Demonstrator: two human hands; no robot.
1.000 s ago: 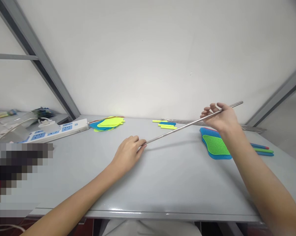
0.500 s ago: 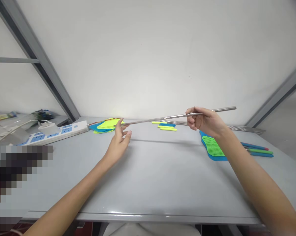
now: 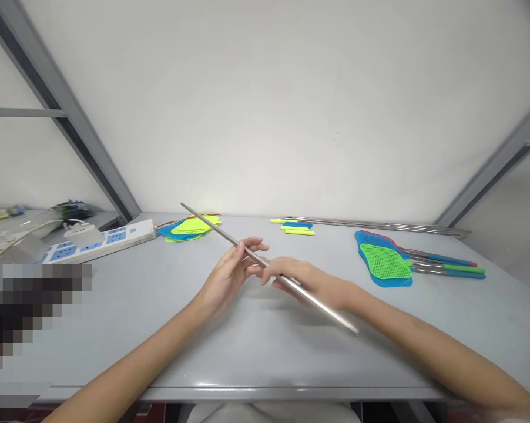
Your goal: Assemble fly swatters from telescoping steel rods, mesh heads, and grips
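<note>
The table (image 3: 247, 352) carries swatters (image 3: 382, 262), metal rods (image 3: 388, 225) and 1 power strip (image 3: 135, 231).

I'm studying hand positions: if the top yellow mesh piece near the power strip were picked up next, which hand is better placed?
Probably the left hand: it is nearer the yellow mesh piece. The right hand is farther off, its fingers around the metal rod.

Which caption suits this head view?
Left hand and right hand hold a slanting silvery rod above the grey table.

The rod (image 3: 309, 295) looks shiny metal, the swatters (image 3: 385, 262) plastic, the tabletop (image 3: 265, 352) glossy.
</note>
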